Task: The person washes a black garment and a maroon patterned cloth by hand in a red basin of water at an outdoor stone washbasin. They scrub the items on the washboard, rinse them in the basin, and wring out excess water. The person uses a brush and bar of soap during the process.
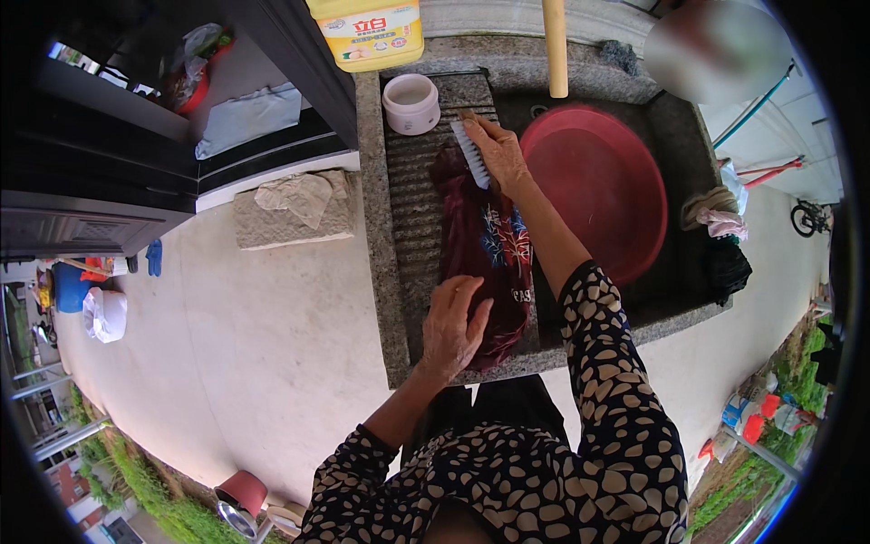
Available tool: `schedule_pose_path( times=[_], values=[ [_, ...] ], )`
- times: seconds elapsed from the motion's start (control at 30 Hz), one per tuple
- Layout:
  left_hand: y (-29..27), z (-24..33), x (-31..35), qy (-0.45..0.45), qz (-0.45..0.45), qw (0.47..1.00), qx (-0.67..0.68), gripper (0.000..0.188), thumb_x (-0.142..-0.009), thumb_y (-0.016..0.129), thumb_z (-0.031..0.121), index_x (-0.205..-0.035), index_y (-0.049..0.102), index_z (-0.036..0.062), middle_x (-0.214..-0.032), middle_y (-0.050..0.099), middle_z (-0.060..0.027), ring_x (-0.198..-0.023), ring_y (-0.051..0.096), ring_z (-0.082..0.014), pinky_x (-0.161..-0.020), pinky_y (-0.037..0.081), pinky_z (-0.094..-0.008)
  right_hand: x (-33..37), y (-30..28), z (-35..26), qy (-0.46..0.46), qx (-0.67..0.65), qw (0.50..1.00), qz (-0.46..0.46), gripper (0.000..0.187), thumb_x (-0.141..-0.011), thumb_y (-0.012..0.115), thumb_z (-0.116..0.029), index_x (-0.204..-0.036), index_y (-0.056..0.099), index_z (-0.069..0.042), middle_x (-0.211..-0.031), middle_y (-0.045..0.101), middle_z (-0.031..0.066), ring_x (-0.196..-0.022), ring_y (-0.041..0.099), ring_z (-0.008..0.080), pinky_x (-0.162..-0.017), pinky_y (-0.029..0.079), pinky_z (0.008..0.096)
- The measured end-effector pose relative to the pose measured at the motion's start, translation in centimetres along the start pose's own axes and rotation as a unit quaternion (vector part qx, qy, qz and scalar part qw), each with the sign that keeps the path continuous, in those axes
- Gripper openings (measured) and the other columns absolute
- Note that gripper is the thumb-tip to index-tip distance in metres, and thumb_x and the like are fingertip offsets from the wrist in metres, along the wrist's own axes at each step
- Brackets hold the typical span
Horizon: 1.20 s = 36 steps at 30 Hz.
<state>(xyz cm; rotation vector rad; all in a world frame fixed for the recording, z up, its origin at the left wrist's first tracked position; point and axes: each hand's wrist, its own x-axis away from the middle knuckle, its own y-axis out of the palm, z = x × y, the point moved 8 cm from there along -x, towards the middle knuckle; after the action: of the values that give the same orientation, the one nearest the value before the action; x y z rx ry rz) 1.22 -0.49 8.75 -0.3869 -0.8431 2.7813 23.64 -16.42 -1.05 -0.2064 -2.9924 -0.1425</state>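
A dark red wet garment (464, 227) with blue, red and white print lies along the ribbed stone washboard (412, 195) of the sink. My right hand (500, 156) grips a scrubbing brush (470, 154), its pale bristles against the garment's far end. Near the front end, my left hand (450, 328) rests by the garment's left edge, thumb and fingers apart, holding nothing. A large red basin (594, 190) stands in the sink bowl to the right, under my right forearm. Its contents look like cloudy water.
A white-pink tub (411, 104) stands at the washboard's far end, beneath a yellow jug (370, 36). Wet cloths (720, 218) hang over the sink's right rim. A wooden handle (555, 50) juts in from above. A stone block (294, 210) lies on the floor at left.
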Motion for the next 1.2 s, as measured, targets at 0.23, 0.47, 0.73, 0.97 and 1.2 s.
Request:
schedule_pose_path(
  times=[0.23,0.47,0.73,0.97,1.2],
  values=[
    [1.1,-9.5,-12.1,-0.142,0.099,0.981,-0.086,0.021,-0.083,0.066,0.011,-0.099,0.054,0.0025,-0.102,0.049,-0.0168,-0.089,0.056,-0.0354,-0.070,0.049,-0.0431,7.6,-1.0,-0.9,0.092,-0.005,0.994,-0.054,0.053,-0.085,0.070,-0.030,-0.126,0.055,0.001,-0.116,0.062,0.0079,-0.104,0.056,0.0117,-0.092,0.043,0.0248],
    [-2.3,-8.2,-6.3,-0.137,0.282,0.937,0.150,0.015,-0.090,0.061,0.014,-0.095,0.050,0.0043,-0.093,0.047,-0.0073,-0.081,0.050,-0.0172,-0.066,0.051,-0.0352,6.5,-3.4,0.4,0.239,-0.268,0.933,-0.011,0.039,-0.087,0.066,-0.031,-0.115,0.061,-0.005,-0.092,0.065,0.0012,-0.075,0.061,0.0105,-0.067,0.051,0.0232],
    [3.1,-10.0,1.1,-0.386,0.255,0.789,0.404,0.017,-0.085,0.067,0.008,-0.092,0.054,0.0009,-0.081,0.056,-0.0050,-0.072,0.057,-0.0104,-0.065,0.057,-0.0303,13.9,5.7,-5.2,-0.308,0.406,0.844,-0.167,0.043,-0.071,0.073,-0.033,-0.113,0.065,-0.027,-0.096,0.051,0.0089,-0.088,0.058,0.0271,-0.072,0.051,0.0366],
    [3.6,-9.9,1.5,-0.355,0.242,0.815,0.390,0.019,-0.079,0.073,0.005,-0.088,0.058,-0.0015,-0.079,0.060,-0.0059,-0.069,0.060,-0.0120,-0.061,0.059,-0.0292,2.2,3.1,-4.9,-0.272,0.627,0.729,-0.032,0.043,-0.072,0.072,-0.036,-0.112,0.061,-0.022,-0.094,0.051,0.0085,-0.088,0.057,0.0259,-0.068,0.052,0.0392],
    [3.3,-9.8,1.6,-0.407,0.204,0.797,0.398,0.019,-0.080,0.073,0.007,-0.088,0.057,-0.0012,-0.083,0.061,-0.0070,-0.072,0.062,-0.0138,-0.063,0.060,-0.0314,13.3,8.7,-3.3,-0.351,0.510,0.741,-0.258,0.049,-0.074,0.072,-0.036,-0.121,0.059,-0.027,-0.095,0.047,0.0065,-0.089,0.054,0.0230,-0.066,0.052,0.0365]
  ],
)
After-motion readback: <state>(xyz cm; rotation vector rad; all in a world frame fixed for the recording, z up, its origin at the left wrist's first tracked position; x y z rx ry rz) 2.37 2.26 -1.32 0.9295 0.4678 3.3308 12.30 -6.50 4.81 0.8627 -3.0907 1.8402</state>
